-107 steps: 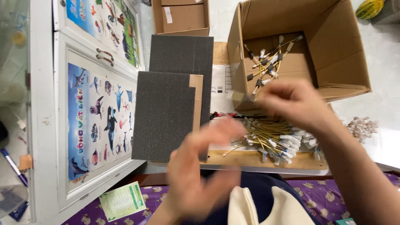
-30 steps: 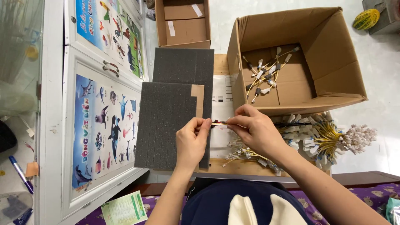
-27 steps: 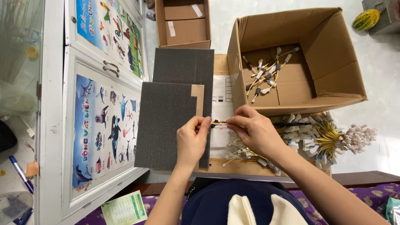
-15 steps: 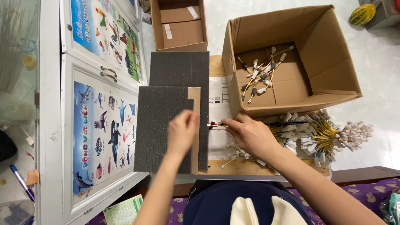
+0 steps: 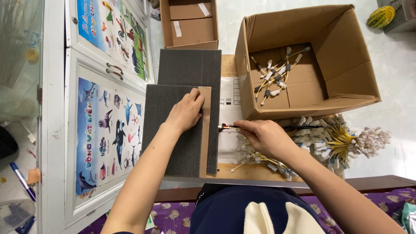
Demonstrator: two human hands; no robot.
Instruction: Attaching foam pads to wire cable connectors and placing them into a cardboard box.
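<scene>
Slippage looks the likeliest trouble; the right hand (image 5: 264, 138) pinches a thin cable piece (image 5: 227, 127) at its tip over the counter (image 5: 242, 172); the left hand (image 5: 186, 112) lies flat, fingers loosely curled, on the dark foam sheet (image 5: 169, 130); a weak pinch could drop it among the loose bundle (image 5: 333, 141).

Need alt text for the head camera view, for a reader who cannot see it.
A person's left hand presses on a dark grey foam pad with a tan strip, while the right hand pinches a thin cable piece beside it. An open cardboard box holding a few cables sits beyond, with a yellow cable bundle to its right.
</scene>
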